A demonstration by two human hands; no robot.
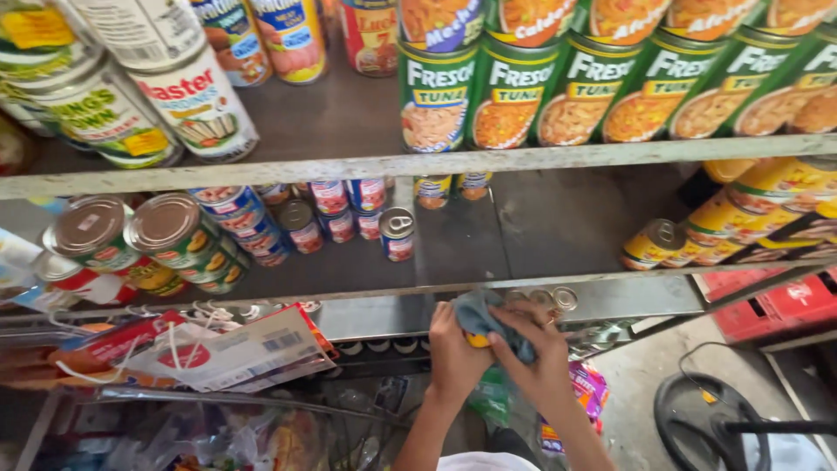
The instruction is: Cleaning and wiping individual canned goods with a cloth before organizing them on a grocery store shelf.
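1. Both hands, the left hand (453, 349) and the right hand (536, 353), meet low in front of the bottom shelf (610, 301).
2. Fingers curl shut around a blue-grey cloth (478, 312) wrapped over a small yellow can (476, 339).
3. Cloth looks soft and limp; the can likely rigid, light and slick, so best gripped round its sides.

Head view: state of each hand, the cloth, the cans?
Left hand: closed around a small can, fingers curled.
Right hand: pressing the cloth onto the can.
Grey-blue cloth: crumpled, covers most of the can.
Small can: held, only a yellow part shows.
Green-label cans: upright, stacked in a row.
Yellow cans: lying on their sides.
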